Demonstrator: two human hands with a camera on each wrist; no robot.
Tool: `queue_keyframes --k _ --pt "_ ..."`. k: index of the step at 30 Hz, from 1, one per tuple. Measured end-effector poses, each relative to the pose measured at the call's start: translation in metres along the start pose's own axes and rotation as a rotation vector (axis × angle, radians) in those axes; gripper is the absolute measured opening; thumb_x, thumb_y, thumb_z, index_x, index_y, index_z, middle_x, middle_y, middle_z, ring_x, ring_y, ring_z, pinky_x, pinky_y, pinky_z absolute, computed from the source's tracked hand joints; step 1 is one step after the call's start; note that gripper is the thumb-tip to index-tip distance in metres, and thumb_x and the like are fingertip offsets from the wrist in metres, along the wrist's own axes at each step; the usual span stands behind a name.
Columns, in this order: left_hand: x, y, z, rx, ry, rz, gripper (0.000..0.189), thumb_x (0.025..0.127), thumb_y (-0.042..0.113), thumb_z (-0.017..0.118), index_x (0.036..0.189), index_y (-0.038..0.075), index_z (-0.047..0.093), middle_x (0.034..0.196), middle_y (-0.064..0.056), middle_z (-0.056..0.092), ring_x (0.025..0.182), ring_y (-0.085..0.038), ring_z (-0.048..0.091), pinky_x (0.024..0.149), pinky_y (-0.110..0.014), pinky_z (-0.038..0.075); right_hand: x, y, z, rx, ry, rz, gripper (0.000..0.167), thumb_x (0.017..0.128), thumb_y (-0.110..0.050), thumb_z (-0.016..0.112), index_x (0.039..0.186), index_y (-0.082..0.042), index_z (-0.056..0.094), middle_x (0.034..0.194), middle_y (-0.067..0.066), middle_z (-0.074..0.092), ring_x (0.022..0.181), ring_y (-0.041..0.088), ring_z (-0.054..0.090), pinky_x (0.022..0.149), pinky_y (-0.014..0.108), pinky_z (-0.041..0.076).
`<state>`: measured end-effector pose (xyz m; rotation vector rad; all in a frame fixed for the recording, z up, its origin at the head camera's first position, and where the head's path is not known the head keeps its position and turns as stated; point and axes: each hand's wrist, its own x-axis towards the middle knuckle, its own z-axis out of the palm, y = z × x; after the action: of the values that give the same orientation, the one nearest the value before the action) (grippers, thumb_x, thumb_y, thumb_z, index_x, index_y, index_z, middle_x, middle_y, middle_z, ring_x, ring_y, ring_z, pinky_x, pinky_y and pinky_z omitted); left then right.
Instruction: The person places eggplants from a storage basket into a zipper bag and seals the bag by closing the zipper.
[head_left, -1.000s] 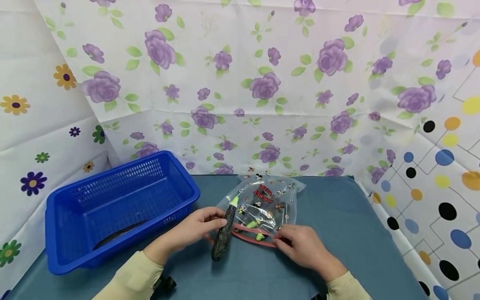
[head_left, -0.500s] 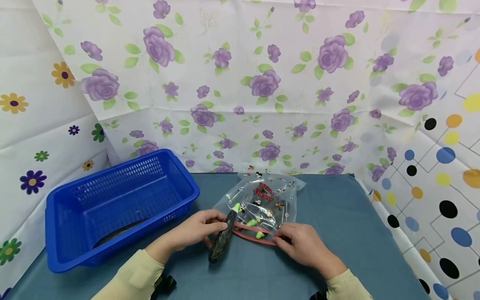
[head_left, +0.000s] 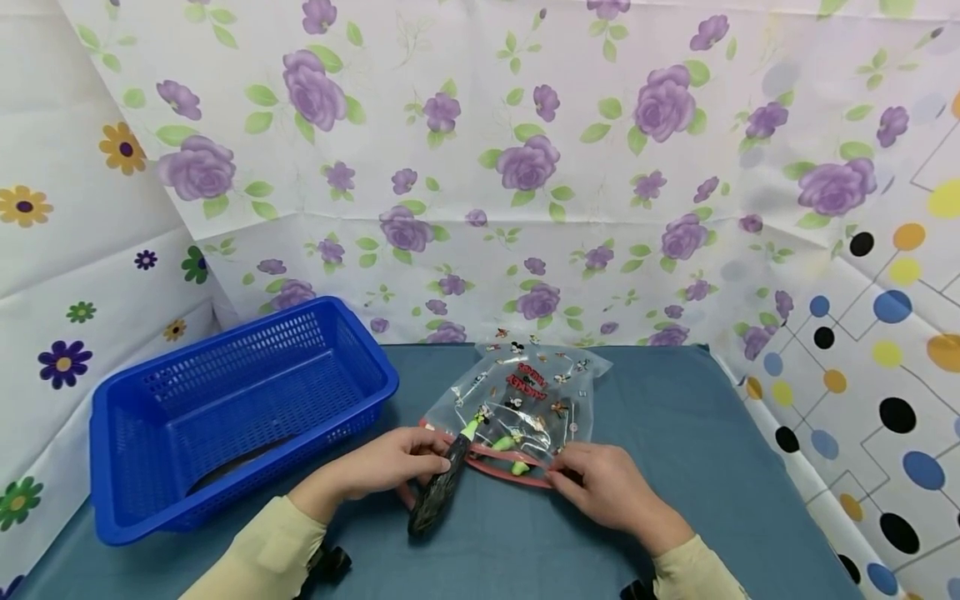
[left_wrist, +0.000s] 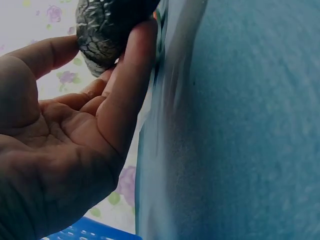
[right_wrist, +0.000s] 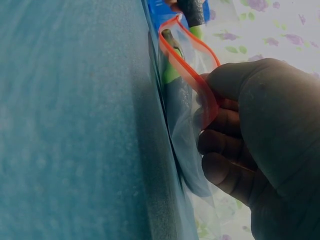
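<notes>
In the head view my left hand (head_left: pixel 390 467) pinches a long, dark, wrinkled eggplant (head_left: pixel 438 493) between thumb and fingers. Its light green cap points away from me, over the red-edged mouth of a clear zip bag (head_left: pixel 468 398). The left wrist view shows the dark, crinkled body of the eggplant (left_wrist: pixel 107 30) held at the fingertips. My right hand (head_left: pixel 603 487) pinches the right end of the bag's red zip edge (right_wrist: pixel 187 70). Inside the bag lies something dark with a green cap (right_wrist: pixel 172 72); two green ends show from above. Part of the bag's mouth is hidden behind the left hand.
A blue perforated basket (head_left: pixel 247 417) stands to the left, with a long dark item (head_left: pixel 240 467) at its bottom. Teal cloth (head_left: pixel 675 433) covers the table. Flowered sheets (head_left: pixel 480 275) hang behind, and a dotted sheet hangs at the right.
My left hand has drawn slightly back toward me with the eggplant. More of the bag's red edge shows beside the left fingers. The right hand keeps its place on the bag.
</notes>
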<state>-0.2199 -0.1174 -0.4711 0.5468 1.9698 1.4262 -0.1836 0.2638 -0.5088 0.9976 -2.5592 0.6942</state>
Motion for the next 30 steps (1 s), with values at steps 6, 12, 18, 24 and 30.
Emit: queue_keyframes --k 6,12,18,24,30 --pt "-0.003 0.001 -0.003 0.019 -0.006 -0.021 0.026 0.112 0.023 0.07 0.128 0.003 0.072 0.094 -0.008 0.064 0.089 -0.023 0.064 0.064 -0.04 0.067 0.001 0.0 0.0 -0.009 0.001 0.002 0.015 0.099 -0.015 0.086 0.095 -0.028 0.079 0.084 -0.018 0.064 0.068 -0.007 0.051 0.058 0.021 0.047" --pt "-0.009 0.004 -0.005 0.061 -0.032 -0.036 0.027 0.111 0.024 0.069 0.13 0.005 0.072 0.099 -0.01 0.068 0.092 -0.025 0.067 0.067 -0.044 0.067 0.0 0.0 0.001 -0.001 -0.003 0.004 0.015 0.099 -0.015 0.086 0.095 -0.027 0.079 0.084 -0.018 0.065 0.069 -0.007 0.052 0.058 0.022 0.048" --pt "-0.012 0.003 -0.006 0.08 -0.056 -0.05 0.029 0.111 0.023 0.067 0.133 0.005 0.072 0.103 -0.01 0.071 0.094 -0.026 0.068 0.068 -0.045 0.067 0.001 -0.001 0.001 0.0 -0.004 0.005 0.015 0.099 -0.015 0.086 0.095 -0.027 0.079 0.083 -0.018 0.064 0.068 -0.007 0.052 0.058 0.021 0.047" --pt "-0.013 0.003 -0.008 0.086 -0.077 -0.052 0.026 0.11 0.022 0.067 0.13 0.006 0.073 0.101 -0.009 0.071 0.092 -0.025 0.069 0.066 -0.044 0.067 0.0 -0.001 0.002 0.0 -0.015 0.015 0.014 0.1 -0.015 0.085 0.095 -0.028 0.079 0.084 -0.018 0.065 0.068 -0.007 0.052 0.058 0.022 0.048" --pt "-0.012 0.002 -0.01 0.115 -0.108 -0.059 0.022 0.107 0.023 0.069 0.122 0.008 0.075 0.095 -0.007 0.069 0.088 -0.023 0.067 0.064 -0.04 0.066 0.0 -0.001 0.001 -0.003 -0.009 0.017 0.015 0.1 -0.015 0.086 0.095 -0.028 0.079 0.084 -0.019 0.065 0.068 -0.008 0.052 0.058 0.021 0.048"
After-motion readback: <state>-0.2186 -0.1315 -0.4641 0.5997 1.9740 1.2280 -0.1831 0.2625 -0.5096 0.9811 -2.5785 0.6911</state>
